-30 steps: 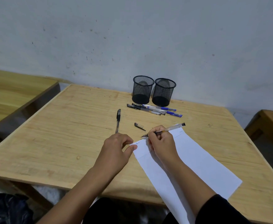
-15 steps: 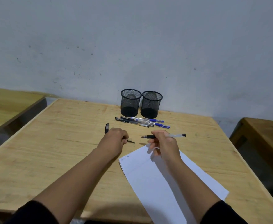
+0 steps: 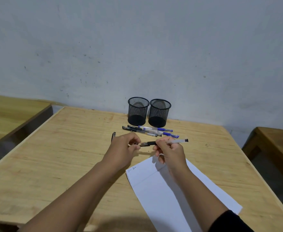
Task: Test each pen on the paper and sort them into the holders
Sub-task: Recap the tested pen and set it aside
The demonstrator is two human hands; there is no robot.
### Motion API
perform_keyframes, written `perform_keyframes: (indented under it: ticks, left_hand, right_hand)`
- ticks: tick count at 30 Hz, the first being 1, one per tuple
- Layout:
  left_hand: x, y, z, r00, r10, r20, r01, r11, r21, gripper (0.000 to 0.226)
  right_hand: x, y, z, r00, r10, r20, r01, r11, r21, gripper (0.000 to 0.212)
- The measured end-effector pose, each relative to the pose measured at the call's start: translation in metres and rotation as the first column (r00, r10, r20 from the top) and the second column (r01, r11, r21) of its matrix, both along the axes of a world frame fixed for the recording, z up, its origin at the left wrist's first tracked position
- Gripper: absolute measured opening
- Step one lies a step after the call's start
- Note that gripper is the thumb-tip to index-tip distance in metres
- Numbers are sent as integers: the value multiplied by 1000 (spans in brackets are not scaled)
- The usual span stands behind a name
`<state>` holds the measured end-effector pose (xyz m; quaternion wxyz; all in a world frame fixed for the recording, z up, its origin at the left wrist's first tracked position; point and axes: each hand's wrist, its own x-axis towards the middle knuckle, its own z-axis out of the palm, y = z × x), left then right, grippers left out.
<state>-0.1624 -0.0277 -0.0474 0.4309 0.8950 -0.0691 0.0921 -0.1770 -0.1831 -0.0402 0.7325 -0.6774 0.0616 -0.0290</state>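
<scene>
Bare room, pale wall, three wooden tables.
Grey-white wall (image 3: pixel 137 47) filled the upper half, flecked with dark marks and scuffs. Light wood table (image 3: pixel 53 156) ran from centre to 6 o'clock, grain visible. Second wooden table (image 3: pixel 8 111) stood at 9 o'clock, a third (image 3: pixel 278 141) at 3 o'clock, each across a shadowed gap. Light was even and dim.

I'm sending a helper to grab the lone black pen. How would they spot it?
On the wooden table, look in front of the two mesh holders. The black pen lies alone, partly hidden behind the left hand, apart from the row of pens.
</scene>
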Motion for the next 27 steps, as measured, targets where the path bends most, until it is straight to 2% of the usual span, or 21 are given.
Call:
perform_keyframes:
  ticks: [6,9,13,16,18,20,21,24,27]
  left_hand:
    - [-6,-6,6,999,9,46,-7,999,-51,15]
    - [-10,-4,6,999,-5,46,7,999,-51,15]
    - [-8,3,12,999,-24,41,28,996,-82,17]
    - [1,18,23,999,8,32,-2,983,-185,18]
    - [6,29,29,1000,-3,8,5,933,-359,24]
    - [9,36,33,999,-32,-24,14,850,-527,30]
    - [10,39,33,999,-36,-37,9,826,-564,31]
    - [11,38,31,997,-52,-63,7,825,-565,30]
    - [8,31,28,997,-50,-62,9,848,-531,27]
  right_hand:
    - [1,0,1,994,71,88,-77,995,59,16]
    - [-1,-3,4,988,120,100,-124,992,39,19]
    - [-1,-5,13,979,172,113,-176,984,31,13]
    - [-4,-3,15,977,179,113,-196,966,168,13]
    - [-9,-2,15,976,203,85,-216,953,210,15]
    - [-14,0,14,971,234,56,-240,961,137,16]
    - [-17,1,12,969,245,41,-247,967,56,15]
    - [-20,11,10,961,275,18,-270,952,-144,10]
    - [-16,20,13,952,304,26,-295,940,-170,9]
